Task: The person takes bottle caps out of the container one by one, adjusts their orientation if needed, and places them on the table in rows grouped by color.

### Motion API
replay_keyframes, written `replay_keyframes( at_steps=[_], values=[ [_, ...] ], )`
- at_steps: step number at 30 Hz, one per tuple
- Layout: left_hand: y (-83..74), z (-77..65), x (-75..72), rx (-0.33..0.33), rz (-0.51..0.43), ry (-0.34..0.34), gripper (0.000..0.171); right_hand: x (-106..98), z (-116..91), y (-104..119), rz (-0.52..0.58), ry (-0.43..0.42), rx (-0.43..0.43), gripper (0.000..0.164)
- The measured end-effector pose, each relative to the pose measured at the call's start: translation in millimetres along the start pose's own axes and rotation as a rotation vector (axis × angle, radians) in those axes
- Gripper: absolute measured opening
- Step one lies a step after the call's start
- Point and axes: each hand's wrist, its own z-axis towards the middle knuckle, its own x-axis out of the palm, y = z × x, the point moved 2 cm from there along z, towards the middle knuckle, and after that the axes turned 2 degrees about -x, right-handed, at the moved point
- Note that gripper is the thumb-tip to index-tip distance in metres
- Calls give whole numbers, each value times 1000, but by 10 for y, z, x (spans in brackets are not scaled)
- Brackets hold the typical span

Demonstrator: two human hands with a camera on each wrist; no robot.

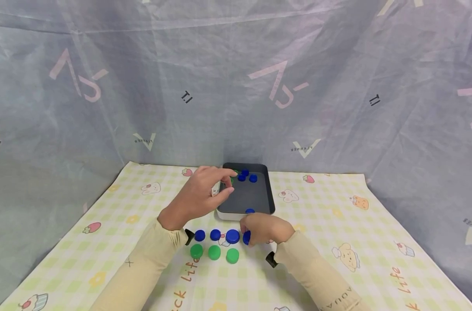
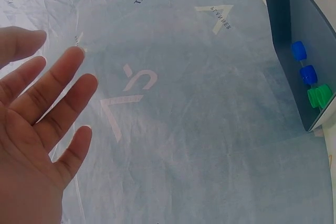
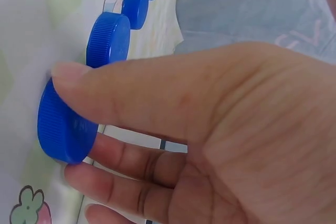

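Note:
My right hand [image 1: 269,227] pinches a blue bottle cap [image 3: 65,124] at the right end of a row on the tablecloth, thumb on one side and fingers on the other. Left of it in the row lie three more blue caps [image 1: 232,236], with a row of three green caps [image 1: 232,255] nearer me. Over the left side of a dark grey tray [image 1: 245,198] hovers my left hand [image 1: 199,190], its fingers spread and holding nothing in the left wrist view. Inside the tray are several blue caps [image 1: 253,178] and green caps [image 2: 319,96], the green partly hidden by my left fingers in the head view.
A checked tablecloth [image 1: 321,233] with printed cartoons covers the table. Behind the tray hangs a grey fabric curtain [image 1: 220,86], which also closes off both sides. The tray's near wall [image 1: 236,216] stands just beyond the row of blue caps.

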Motion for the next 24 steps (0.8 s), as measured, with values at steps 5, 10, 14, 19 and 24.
replay_keyframes(
  at_steps=[5, 10, 14, 19, 24],
  values=[
    [1, 5, -8, 5, 3, -3, 28, -3, -3, 1, -6, 5, -7, 23],
    [-2, 11, -11, 14, -2, 0, 28, -32, -31, -1, 24, 20, -9, 25],
    [-3, 17, -15, 20, -4, -1, 28, -66, -61, 2, 53, 33, 3, 31],
    [2, 9, -53, 5, -44, 7, 27, -101, -99, 38, 65, 44, 6, 35],
    [15, 7, -171, 14, -170, -62, 26, -149, -152, 100, 32, 26, -46, 35]
  ],
)
